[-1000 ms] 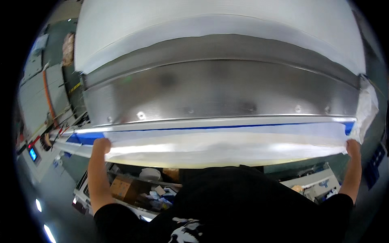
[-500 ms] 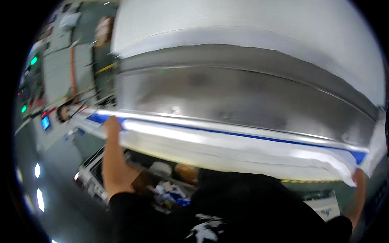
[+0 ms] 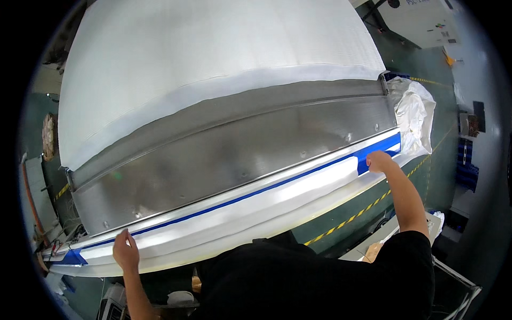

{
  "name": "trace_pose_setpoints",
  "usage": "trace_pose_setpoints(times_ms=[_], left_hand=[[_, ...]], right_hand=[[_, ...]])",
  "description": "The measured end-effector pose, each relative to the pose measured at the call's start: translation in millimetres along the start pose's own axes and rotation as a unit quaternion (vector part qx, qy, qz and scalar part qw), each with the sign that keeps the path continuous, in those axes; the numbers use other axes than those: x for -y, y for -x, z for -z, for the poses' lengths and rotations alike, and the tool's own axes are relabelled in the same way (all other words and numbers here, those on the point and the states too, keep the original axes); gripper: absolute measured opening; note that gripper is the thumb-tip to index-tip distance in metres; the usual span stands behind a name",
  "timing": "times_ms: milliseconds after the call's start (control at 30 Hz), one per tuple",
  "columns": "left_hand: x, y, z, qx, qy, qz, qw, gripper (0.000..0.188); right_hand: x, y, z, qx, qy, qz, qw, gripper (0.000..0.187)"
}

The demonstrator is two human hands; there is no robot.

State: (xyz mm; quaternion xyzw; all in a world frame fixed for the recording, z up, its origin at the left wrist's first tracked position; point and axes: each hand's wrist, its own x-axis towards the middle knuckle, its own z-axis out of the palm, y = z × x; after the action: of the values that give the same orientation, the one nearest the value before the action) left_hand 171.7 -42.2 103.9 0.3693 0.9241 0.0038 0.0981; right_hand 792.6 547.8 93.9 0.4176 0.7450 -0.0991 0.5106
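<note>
A long white cloth [image 3: 240, 217] with a blue band [image 3: 213, 207] along its upper edge lies in front of a metal panel. At the right, my right hand [image 3: 377, 161] is closed in a fist on the wide blue end piece [image 3: 364, 156], just past the cloth's end; the fingertips are hidden. Farther left, my left hand [image 3: 126, 250] is over the cloth with its thumb and fingers brought together near the blue band. Whatever it pinches, if anything, cannot be made out. Another blue end piece [image 3: 74, 258] shows left of that hand.
Behind the cloth rises the grey metal panel [image 3: 240, 149], with a broad white sheet [image 3: 224, 48] beyond. Bunched white fabric [image 3: 418, 114] hangs at the right end. Yellow-and-black floor tape [image 3: 346, 220] crosses the green floor. A grey cart [image 3: 392, 234] stands near my right arm.
My view has swung to the right. My left hand has moved inward from the left blue end piece. My right hand has shifted up onto the right blue end piece, now more exposed.
</note>
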Motion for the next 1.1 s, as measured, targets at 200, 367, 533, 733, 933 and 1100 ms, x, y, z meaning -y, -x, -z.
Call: trace_pose_setpoints(times_ms=[200,367,533,733,933,1100], left_hand=[[10.0,72.1,-32.5,-0.028,0.133,0.104,0.985,0.019],[13.5,86.1,-68.4,-0.117,0.259,0.29,0.914,0.026],[-15.7,68.2,-47.1,-0.09,0.133,0.286,0.945,0.033],[-14.8,72.3,-35.6,-0.061,0.109,0.301,0.945,0.029],[-19.0,75.3,-33.4,0.014,0.092,0.336,0.937,0.032],[-26.4,64.2,-30.9,0.036,0.106,0.339,0.934,0.032]], right_hand=[[93.8,33.7,-24.7,-0.19,-0.175,0.008,0.966,0.014],[166.9,62.0,-50.6,-0.29,-0.412,0.043,0.863,0.026],[175.2,68.7,-55.7,-0.363,-0.371,-0.033,0.854,0.029],[179.9,59.4,-54.6,-0.357,-0.369,0.011,0.858,0.028],[179.1,58.9,-55.2,-0.354,-0.341,0.004,0.871,0.027],[165.7,53.1,-62.6,-0.361,-0.322,0.008,0.875,0.026]])
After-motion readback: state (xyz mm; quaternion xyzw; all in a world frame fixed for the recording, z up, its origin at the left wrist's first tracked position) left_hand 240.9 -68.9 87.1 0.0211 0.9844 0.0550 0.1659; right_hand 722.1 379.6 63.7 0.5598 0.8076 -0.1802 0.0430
